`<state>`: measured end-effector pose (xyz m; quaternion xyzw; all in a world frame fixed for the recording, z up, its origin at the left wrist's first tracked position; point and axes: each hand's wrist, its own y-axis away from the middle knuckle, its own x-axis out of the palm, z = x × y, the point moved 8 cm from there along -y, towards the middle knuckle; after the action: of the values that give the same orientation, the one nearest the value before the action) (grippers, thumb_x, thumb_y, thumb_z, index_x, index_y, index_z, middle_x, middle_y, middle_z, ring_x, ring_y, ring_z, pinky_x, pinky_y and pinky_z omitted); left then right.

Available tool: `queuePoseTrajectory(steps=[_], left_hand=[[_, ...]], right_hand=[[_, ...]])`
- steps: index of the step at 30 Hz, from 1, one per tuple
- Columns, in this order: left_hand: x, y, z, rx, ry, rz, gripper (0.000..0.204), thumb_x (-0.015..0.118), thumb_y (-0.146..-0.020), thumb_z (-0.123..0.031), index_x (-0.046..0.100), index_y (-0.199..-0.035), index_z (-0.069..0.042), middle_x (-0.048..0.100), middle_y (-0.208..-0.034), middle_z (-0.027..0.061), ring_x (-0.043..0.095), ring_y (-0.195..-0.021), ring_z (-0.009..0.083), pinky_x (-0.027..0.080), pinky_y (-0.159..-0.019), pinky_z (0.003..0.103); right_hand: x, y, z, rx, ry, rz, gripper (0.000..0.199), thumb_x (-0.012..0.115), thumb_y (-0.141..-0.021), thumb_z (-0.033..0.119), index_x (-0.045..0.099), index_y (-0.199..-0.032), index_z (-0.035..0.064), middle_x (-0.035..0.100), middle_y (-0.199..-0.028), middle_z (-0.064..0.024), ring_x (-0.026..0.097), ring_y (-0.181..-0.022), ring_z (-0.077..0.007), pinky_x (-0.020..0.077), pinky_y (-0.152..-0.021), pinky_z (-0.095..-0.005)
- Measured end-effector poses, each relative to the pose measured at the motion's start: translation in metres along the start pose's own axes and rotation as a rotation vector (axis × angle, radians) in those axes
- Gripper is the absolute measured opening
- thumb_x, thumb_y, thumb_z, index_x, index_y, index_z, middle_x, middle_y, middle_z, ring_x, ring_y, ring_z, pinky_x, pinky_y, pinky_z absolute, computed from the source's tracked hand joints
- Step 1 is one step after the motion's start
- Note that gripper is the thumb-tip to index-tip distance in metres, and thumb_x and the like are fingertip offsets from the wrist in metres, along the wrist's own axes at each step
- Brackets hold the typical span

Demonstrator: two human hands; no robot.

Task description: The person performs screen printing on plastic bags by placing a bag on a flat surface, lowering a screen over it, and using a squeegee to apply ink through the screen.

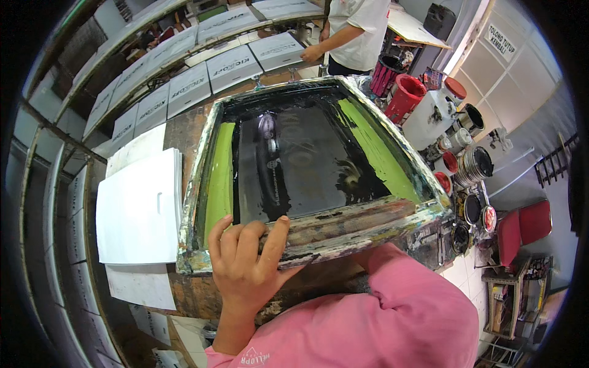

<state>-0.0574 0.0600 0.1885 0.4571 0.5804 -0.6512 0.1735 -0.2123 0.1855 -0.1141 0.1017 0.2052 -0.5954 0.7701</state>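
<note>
In front of me is a screen-printing frame (201, 159), its wooden sides crusted with paint. Black ink smears its dark mesh (313, 178), with green strips along both sides. Across the mesh's near end lies a wooden squeegee (343, 224), inked black along its far edge. My left hand (248, 254) is closed over the frame's near edge left of the middle, fingertips near the squeegee's left end. My right forearm reaches under the near edge, right of the middle; the frame hides that hand. Left of the frame rests a stack of white cardboard sheets (138, 211), the top one slotted.
Printed white boxes (233, 67) line racks at the back and left. Another person (359, 37) stands beyond the frame, a hand by one box. Red bucket (405, 95), ink cans (475, 162) and white container (423, 113) crowd the right. A red chair (521, 227) stands farther right.
</note>
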Motion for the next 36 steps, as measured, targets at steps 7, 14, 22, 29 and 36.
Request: queuePoseTrajectory(steps=[7, 14, 22, 29, 36], left_hand=[[0.007, 0.007, -0.006, 0.047, -0.009, -0.021, 0.072, 0.085, -0.066, -0.059, 0.072, -0.117, -0.009, 0.06, -0.099, 0.0072, 0.058, -0.098, 0.0304, 0.045, -0.103, 0.055], [0.011, 0.008, -0.006, 0.079, -0.006, -0.025, 0.074, 0.086, -0.066, -0.059, 0.07, -0.118, -0.009, 0.059, -0.099, 0.0071, 0.058, -0.098, 0.0311, 0.044, -0.103, 0.055], [0.007, 0.006, -0.005, 0.057, -0.017, -0.035, 0.071, 0.086, -0.066, -0.061, 0.073, -0.113, -0.009, 0.059, -0.094, 0.0056, 0.059, -0.09, 0.0269, 0.047, -0.099, 0.056], [0.006, -0.004, -0.005, 0.052, -0.013, -0.014, 0.072, 0.084, -0.067, -0.063, 0.073, -0.113, -0.009, 0.059, -0.091, 0.0055, 0.059, -0.087, 0.0255, 0.047, -0.099, 0.055], [0.005, 0.007, -0.005, 0.039, -0.011, -0.01, 0.074, 0.086, -0.065, -0.059, 0.071, -0.116, -0.009, 0.059, -0.098, 0.0073, 0.059, -0.096, 0.0306, 0.046, -0.101, 0.056]], right_hand=[[-0.041, 0.107, 0.134, -0.298, -0.392, 0.136, 0.039, 0.07, -0.097, 0.01, 0.063, -0.135, 0.0063, 0.064, -0.134, -0.0134, 0.061, -0.125, -0.0298, 0.0476, -0.106, -0.0402], [-0.047, 0.08, 0.138, -0.348, -0.23, 0.018, 0.037, 0.069, -0.098, 0.01, 0.064, -0.134, 0.006, 0.065, -0.134, -0.0142, 0.061, -0.126, -0.0298, 0.0476, -0.108, -0.0409], [0.008, -0.064, -0.009, 0.055, 0.241, -0.079, 0.037, 0.067, -0.099, 0.01, 0.063, -0.135, 0.0059, 0.064, -0.136, -0.0142, 0.061, -0.128, -0.0292, 0.0477, -0.109, -0.0414], [0.01, -0.081, -0.047, 0.142, 0.333, -0.09, 0.036, 0.064, -0.101, 0.01, 0.061, -0.137, 0.0058, 0.064, -0.138, -0.0141, 0.06, -0.129, -0.0286, 0.0479, -0.11, -0.0418], [-0.012, -0.006, 0.049, -0.106, -0.17, -0.016, 0.036, 0.062, -0.102, 0.01, 0.06, -0.138, 0.0057, 0.063, -0.139, -0.0141, 0.06, -0.13, -0.0281, 0.048, -0.111, -0.0422]])
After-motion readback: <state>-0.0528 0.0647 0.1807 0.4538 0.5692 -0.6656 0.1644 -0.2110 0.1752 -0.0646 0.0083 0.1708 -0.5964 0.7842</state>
